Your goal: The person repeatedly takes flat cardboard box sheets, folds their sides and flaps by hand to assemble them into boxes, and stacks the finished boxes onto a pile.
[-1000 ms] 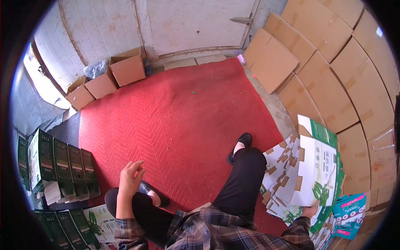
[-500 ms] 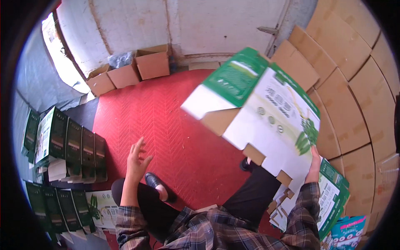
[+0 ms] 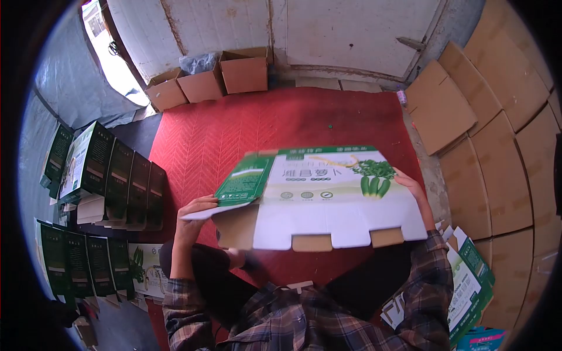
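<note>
In front of my body is a green-and-white printed carton (image 3: 316, 205), unsealed, with radishes pictured on its panel and notched flaps along the near edge. My left hand (image 3: 195, 212) grips the carton's left end flap, fingers on top. At the opposite end, my right hand (image 3: 414, 188) holds the right edge beside the radish picture, its fingers partly hidden. Beside my right forearm lie more flat green-and-white cartons (image 3: 468, 281). The carton covers part of my legs.
Folded dark green cartons (image 3: 111, 169) stand in rows at the left, with another row (image 3: 82, 263) nearer me. Open brown boxes (image 3: 202, 85) line the back wall. Stacked brown boxes (image 3: 497, 181) rise on the right. A red mat (image 3: 205, 146) covers the floor.
My right hand has brought the carton down and left, levelling it before me. The left hand, free earlier, has taken hold of its left end. The view has shifted slightly.
</note>
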Tool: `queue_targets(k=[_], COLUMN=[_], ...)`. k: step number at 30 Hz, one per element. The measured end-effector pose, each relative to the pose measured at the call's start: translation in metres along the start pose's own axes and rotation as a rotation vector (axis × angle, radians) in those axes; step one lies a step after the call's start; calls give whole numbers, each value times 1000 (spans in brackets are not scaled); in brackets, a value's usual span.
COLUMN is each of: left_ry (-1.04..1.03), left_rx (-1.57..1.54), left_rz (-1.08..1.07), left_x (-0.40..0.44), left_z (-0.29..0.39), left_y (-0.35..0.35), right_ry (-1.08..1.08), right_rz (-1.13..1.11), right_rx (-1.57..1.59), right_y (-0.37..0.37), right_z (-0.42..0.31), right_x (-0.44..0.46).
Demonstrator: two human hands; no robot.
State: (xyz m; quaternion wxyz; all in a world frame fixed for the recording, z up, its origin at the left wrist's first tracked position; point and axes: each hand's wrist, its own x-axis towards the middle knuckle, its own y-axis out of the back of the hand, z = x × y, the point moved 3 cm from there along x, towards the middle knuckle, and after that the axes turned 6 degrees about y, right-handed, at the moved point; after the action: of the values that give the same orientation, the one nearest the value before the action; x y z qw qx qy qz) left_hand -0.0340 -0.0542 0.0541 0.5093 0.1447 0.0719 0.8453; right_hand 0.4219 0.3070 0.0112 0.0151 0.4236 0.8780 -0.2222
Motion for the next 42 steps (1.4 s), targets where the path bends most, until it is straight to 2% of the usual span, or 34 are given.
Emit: queue_targets(k=[1, 3, 5, 7, 9, 10, 12, 13, 15, 17, 19, 21, 23, 24, 25, 27, 29, 31, 32, 33, 35, 36, 37, 39, 42], left_ry=[70, 209, 245, 286, 439, 486, 529, 570, 575, 588, 601, 619, 598, 598, 532, 464, 356, 302, 289, 277, 255, 238, 220, 203, 262], left_rx=[-17, -164, -218, -267, -354, -347, -314, -282, -285, -241, -231, -217, -146, -143, -88, -32, 66, 75, 37, -2, -98, -125, -152, -132, -108], left_rz=[3, 34, 102, 173, 175, 169, 159, 153, 102, 64, 66, 69, -28, -28, -88, -149, -178, -161, -75, 11, 108, 208, 308, 364, 425], left_x=[0, -1, 5, 5, 8, 8, 0, -1, -4, -2, -2, -3, -3, -5, -6, -9, -10, -12, -11, -12, -11, -9, -7, -3, -2], left_z=[-5, -17, -20, -28, -54, -63, -74, -74, -76, -60, -51, -48, -46, -47, -48, -44, -31, -29, -31, -33, -37, -38, -38, -29, -45], left_y=[1, 0, -8, -17, -30, -36, -39, -41, -40, -43, -44, -45, -46, -44, -44, -44, -48, -48, -47, -46, -45, -41, -37, -36, -29], right_ry=[-72, -42, -149, -274, -256, -257, -241, -241, -135, -131, 171, 181, 351, 256, 254, 96, 97, 289, 307, 312, 445, 534, 535, 336, 308], right_rz=[0, 188, 111, 302, 352, 354, 430, 437, 400, 371, 433, 391, 458, 463, 463, 506, 532, 523, 525, 515, 340, 260, 250, 119, 66], right_rx=[83, 18, 120, -66, -173, -172, -408, -402, -597, -612, -706, -680, -1269, -1180, -1177, -1201, -1240, -1273, -1097, -1103, -779, -732, -732, -527, -437], right_y=[0, 13, -3, 3, 11, 8, 4, -4, -31, -49, -65, -76, -96, -99, -112, -124, -112, -103, -103, -104, -104, -88, -94, -123, -121], right_z=[3, 16, 18, 31, 51, 54, 64, 63, 47, 46, 49, 61, 68, 74, 68, 64, 77, 83, 80, 73, 59, 64, 55, 22, 23], right_x=[2, 6, 6, 14, 21, 20, 19, 18, 12, 13, 12, 10, 10, 9, 7, 7, 17, 24, 20, 20, 19, 27, 25, 6, 7])
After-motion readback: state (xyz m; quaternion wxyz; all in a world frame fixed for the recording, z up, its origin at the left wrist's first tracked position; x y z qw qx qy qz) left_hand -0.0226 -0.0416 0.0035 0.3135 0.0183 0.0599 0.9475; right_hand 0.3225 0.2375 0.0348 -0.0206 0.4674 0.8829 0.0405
